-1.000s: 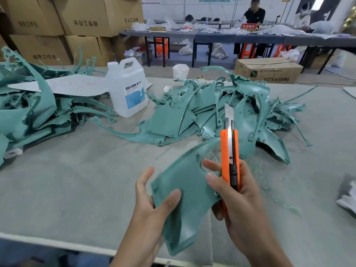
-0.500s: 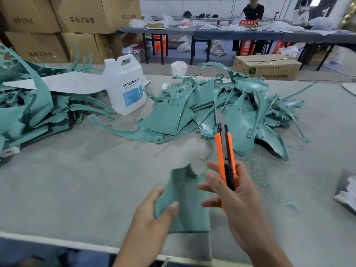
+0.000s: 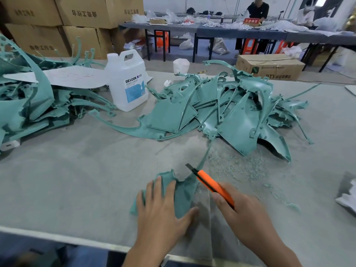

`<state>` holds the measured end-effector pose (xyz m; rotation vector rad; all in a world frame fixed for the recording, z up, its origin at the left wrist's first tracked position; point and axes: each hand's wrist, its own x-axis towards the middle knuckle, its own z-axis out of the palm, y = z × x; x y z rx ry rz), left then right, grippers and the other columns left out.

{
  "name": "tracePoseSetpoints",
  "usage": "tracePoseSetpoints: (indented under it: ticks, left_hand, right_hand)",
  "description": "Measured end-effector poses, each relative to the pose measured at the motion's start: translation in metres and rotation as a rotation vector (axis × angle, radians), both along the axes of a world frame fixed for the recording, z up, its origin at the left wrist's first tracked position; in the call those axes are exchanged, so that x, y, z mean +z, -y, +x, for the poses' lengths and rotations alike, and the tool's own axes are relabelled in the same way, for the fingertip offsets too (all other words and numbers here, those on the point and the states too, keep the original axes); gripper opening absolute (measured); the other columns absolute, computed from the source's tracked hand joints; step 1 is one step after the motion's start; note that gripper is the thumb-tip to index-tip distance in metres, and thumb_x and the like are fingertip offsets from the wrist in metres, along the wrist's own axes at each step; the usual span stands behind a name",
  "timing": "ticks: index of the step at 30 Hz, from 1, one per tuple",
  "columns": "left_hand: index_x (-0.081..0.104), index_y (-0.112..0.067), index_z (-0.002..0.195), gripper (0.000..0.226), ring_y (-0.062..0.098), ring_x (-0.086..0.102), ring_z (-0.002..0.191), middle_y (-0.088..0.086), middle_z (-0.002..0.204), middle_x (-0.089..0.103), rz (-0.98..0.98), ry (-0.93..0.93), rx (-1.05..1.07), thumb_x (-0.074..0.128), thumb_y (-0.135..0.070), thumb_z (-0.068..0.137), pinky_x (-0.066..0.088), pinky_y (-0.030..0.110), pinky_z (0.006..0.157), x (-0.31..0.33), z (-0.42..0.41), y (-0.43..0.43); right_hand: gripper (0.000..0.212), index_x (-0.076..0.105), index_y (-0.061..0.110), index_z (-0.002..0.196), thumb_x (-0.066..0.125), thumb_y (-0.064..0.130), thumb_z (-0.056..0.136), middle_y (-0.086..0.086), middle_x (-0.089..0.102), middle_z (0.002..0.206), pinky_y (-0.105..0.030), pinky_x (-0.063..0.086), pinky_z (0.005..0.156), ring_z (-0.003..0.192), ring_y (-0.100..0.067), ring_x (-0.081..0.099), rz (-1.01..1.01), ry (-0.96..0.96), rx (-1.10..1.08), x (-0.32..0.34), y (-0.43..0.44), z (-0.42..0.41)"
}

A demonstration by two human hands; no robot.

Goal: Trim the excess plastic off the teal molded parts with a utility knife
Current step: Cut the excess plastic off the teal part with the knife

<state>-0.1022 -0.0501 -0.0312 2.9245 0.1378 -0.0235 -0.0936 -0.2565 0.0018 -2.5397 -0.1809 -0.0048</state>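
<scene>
A teal molded part [image 3: 184,191] lies flat on the grey felt table [image 3: 77,180] near the front edge. My left hand [image 3: 163,212] presses down on it with fingers spread. My right hand [image 3: 248,218] grips an orange utility knife [image 3: 212,184], tilted up to the left, its dark tip at the part's upper right edge beside a thin teal strip. A heap of teal molded parts [image 3: 221,112] lies behind, mid-table. A second teal heap [image 3: 28,101] fills the left side.
A white DEXCON jug [image 3: 128,81] stands between the two heaps, with a white sheet [image 3: 73,77] resting on the left heap. Teal shavings [image 3: 240,166] litter the felt to the right. Cardboard boxes stand at the back left, and a person sits at a far table.
The part was held up in my left hand; it is now laid flat and pressed down. The knife has swung from upright to tilted left, its tip at the part's edge.
</scene>
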Motion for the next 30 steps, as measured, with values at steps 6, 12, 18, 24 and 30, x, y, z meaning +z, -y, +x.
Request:
tracePoseSetpoints:
  ticks: [6, 12, 18, 24, 30]
  left_hand:
    - [0.047, -0.041, 0.144, 0.081, 0.042, 0.030, 0.144, 0.014, 0.159, 0.034, -0.004, 0.009, 0.035, 0.023, -0.082, 0.079, 0.019, 0.063, 0.115, -0.008, 0.000, -0.002]
    - [0.021, -0.052, 0.147, 0.087, 0.025, 0.016, 0.143, 0.001, 0.161, 0.013, 0.074, 0.027, 0.035, 0.012, -0.092, 0.070, 0.014, 0.052, 0.112, -0.013, 0.005, -0.010]
    - [0.030, -0.052, 0.144, 0.086, 0.023, 0.022, 0.135, -0.001, 0.153, 0.022, 0.079, 0.070, 0.040, 0.016, -0.092, 0.069, 0.016, 0.050, 0.106, -0.007, 0.005, -0.009]
    - [0.025, -0.053, 0.146, 0.090, 0.023, 0.020, 0.131, -0.003, 0.152, 0.019, 0.068, 0.049, 0.053, 0.015, -0.093, 0.065, 0.015, 0.048, 0.102, -0.007, 0.010, -0.008]
    - [0.033, -0.056, 0.142, 0.086, 0.022, 0.024, 0.128, -0.004, 0.149, 0.024, 0.072, 0.075, 0.064, 0.022, -0.092, 0.065, 0.017, 0.047, 0.100, -0.007, 0.010, -0.008]
  right_hand:
    - [0.033, 0.055, 0.049, 0.127, 0.049, 0.053, 0.095, 0.018, 0.052, 0.067, -0.030, 0.044, 0.067, 0.082, -0.012, 0.064, -0.033, 0.041, 0.067, 0.000, -0.003, 0.002]
    - [0.035, 0.054, 0.050, 0.131, 0.050, 0.052, 0.096, 0.013, 0.064, 0.079, -0.029, 0.048, 0.068, 0.078, -0.010, 0.064, -0.097, 0.051, 0.072, 0.004, -0.002, 0.005]
    - [0.036, 0.061, 0.029, 0.134, 0.051, 0.037, 0.100, 0.009, 0.056, 0.058, -0.018, 0.046, 0.038, 0.040, -0.005, 0.050, -0.212, 0.247, -0.022, 0.024, 0.023, 0.037]
    - [0.039, 0.061, 0.031, 0.134, 0.060, 0.039, 0.096, 0.001, 0.064, 0.076, -0.029, 0.047, 0.045, 0.052, -0.017, 0.057, -0.244, 0.382, -0.018, 0.025, 0.017, 0.036]
    - [0.034, 0.063, 0.032, 0.131, 0.054, 0.039, 0.098, 0.010, 0.055, 0.065, -0.021, 0.043, 0.043, 0.047, -0.007, 0.051, -0.261, 0.272, 0.084, 0.019, 0.020, 0.033]
